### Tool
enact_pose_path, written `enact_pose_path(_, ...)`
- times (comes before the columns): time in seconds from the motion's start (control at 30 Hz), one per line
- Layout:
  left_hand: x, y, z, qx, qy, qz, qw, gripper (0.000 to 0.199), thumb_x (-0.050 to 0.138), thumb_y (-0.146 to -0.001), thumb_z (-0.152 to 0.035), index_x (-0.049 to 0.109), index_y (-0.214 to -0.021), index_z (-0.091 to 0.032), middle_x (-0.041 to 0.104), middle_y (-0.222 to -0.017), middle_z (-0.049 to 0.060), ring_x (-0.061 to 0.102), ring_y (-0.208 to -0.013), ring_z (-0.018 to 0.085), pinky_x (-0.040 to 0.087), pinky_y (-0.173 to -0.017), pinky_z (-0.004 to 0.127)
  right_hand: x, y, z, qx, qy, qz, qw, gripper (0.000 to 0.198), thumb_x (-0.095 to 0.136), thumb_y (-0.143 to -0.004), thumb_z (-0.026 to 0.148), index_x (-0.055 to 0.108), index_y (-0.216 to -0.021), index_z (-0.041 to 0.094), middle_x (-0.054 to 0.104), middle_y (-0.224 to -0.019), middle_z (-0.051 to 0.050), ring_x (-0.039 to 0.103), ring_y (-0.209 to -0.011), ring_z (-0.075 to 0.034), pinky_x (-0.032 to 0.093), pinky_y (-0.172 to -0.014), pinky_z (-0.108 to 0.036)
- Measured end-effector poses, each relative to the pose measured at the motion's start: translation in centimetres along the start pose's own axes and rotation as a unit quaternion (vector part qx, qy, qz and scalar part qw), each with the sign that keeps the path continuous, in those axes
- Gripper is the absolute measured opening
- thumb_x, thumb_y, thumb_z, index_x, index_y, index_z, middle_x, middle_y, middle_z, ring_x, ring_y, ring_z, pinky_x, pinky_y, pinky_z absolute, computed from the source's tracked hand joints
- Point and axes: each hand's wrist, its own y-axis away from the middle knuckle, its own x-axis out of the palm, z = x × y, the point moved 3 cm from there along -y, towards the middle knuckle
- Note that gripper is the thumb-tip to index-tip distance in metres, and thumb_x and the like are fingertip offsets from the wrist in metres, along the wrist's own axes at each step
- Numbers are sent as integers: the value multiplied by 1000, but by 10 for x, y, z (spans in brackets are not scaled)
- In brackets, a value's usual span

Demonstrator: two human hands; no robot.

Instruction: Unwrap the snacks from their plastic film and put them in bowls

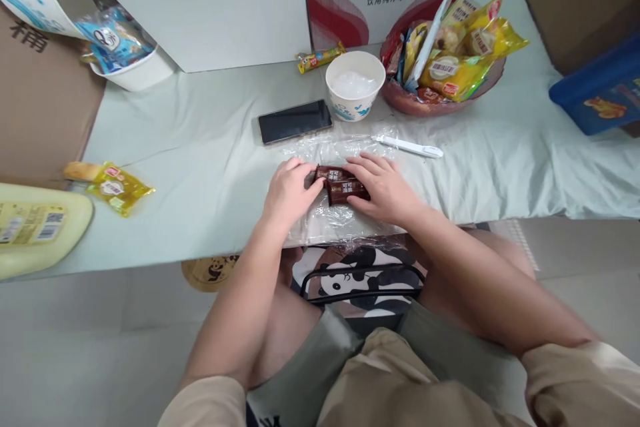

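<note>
Two brown snack packets (pixel 345 189) with white lettering lie side by side on a sheet of clear plastic film (pixel 320 220) near the table's front edge. My left hand (pixel 293 192) grips their left end, thumb and fingers curled against it. Over the right end, my right hand (pixel 384 188) is closed with its thumb low and its fingers along the far side. Just beyond the hands, a white utility knife (pixel 410 146) rests partly on the film. A black phone (pixel 295 122) and a paper cup (pixel 355 93) with clear plastic inside sit farther back.
A reddish bowl (pixel 425 105) full of wrapped snacks stands at the back right, beside a white and red carton (pixel 340 7). A yellow snack wrapper (pixel 117 187) and a pale yellow bottle (pixel 45 230) are left. A blue container (pixel 600 93) is far right.
</note>
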Motion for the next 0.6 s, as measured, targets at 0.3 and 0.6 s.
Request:
enact_pose_path(0.3, -1, 10, 4, 44, 31, -13, 998, 35, 56, -98, -30, 69, -127, -19, 73, -125, 11, 65, -119, 27, 51, -108, 45, -2, 4, 6, -16, -4, -45, 999, 49, 61, -90, 29, 60, -137, 15, 69, -123, -16, 63, -113, -34, 49, -99, -50)
enact_pose_path(0.6, -1, 11, 11, -4, 4, 39, 999, 55, 27, -105, -49, 73, -125, -26, 60, -145, 10, 49, -140, 33, 38, -120, 60, -25, 21, -6, -12, -116, -115, 986, 30, 57, -95, 31, 58, -122, 20, 72, -107, -11, 67, -93, -26, 54, -81, -41)
